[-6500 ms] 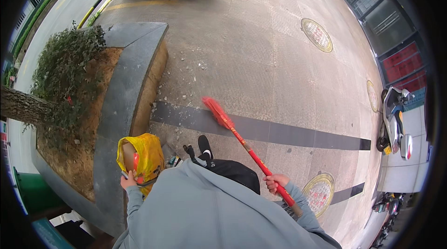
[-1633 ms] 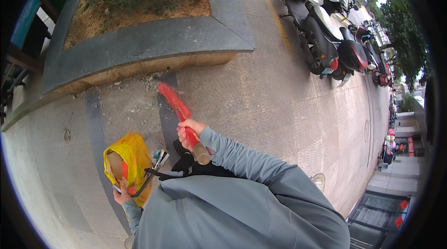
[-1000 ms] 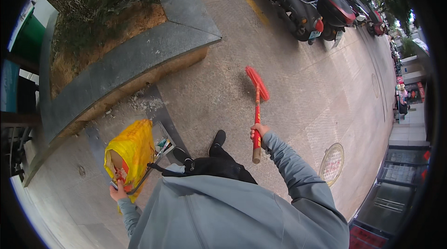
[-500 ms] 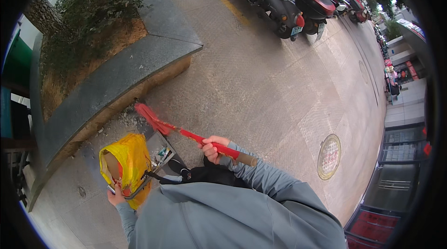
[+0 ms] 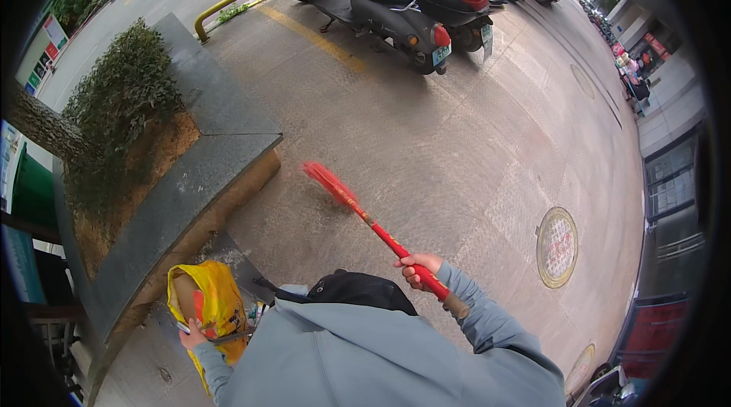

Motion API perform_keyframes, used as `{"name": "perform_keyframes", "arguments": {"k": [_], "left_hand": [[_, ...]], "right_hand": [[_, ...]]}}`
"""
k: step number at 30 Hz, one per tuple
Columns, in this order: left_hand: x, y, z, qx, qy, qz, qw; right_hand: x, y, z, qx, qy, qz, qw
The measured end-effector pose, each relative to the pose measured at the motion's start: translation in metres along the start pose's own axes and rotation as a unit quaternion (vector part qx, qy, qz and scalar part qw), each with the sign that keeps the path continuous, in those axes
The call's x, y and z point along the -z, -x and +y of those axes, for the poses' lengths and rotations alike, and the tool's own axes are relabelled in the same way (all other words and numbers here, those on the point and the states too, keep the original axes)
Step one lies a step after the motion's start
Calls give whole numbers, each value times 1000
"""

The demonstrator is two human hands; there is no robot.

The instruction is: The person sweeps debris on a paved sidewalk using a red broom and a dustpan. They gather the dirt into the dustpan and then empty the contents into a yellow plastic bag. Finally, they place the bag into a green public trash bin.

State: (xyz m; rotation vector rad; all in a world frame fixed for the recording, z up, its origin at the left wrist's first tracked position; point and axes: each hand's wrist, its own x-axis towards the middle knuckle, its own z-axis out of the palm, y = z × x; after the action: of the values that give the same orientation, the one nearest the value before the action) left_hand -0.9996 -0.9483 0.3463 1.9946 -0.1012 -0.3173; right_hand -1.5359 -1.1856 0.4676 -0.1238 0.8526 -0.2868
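Note:
My right hand (image 5: 420, 270) is closed around the red handle of a broom (image 5: 388, 236). The broom slants up and left, and its red bristles hang over the paving, a little right of the planter corner. At lower left my left hand (image 5: 195, 335) is closed on the grey handle of a dustpan (image 5: 231, 337). A yellow bag (image 5: 221, 296) hangs open beside that hand, with something brown and red-orange inside. Bits of litter show at the bag's right edge. My jacket hides most of the dustpan.
A stone-edged planter (image 5: 199, 178) with a bush and a tree trunk (image 5: 46, 129) borders the left. Several scooters (image 5: 396, 22) are parked ahead. A round manhole cover (image 5: 557, 247) lies in the paving at right, near a shopfront (image 5: 674, 232).
The broom has swung away from the debris by the planter wall, to the right over open paving. My right hand has moved right and slightly down. My left hand keeps its grip.

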Motion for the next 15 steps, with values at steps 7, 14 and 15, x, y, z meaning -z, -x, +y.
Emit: {"name": "perform_keyframes", "arguments": {"k": [7, 14, 15], "left_hand": [[-119, 29, 57, -84, -21, -105, 991], [-275, 54, 111, -202, -55, -183, 961], [-305, 42, 104, -227, -64, -194, 952]], "right_hand": [[166, -4, 18, 91, 92, 227, 965], [241, -17, 25, 19, 153, 551, 820], [246, -15, 25, 27, 145, 543, 827]]}}
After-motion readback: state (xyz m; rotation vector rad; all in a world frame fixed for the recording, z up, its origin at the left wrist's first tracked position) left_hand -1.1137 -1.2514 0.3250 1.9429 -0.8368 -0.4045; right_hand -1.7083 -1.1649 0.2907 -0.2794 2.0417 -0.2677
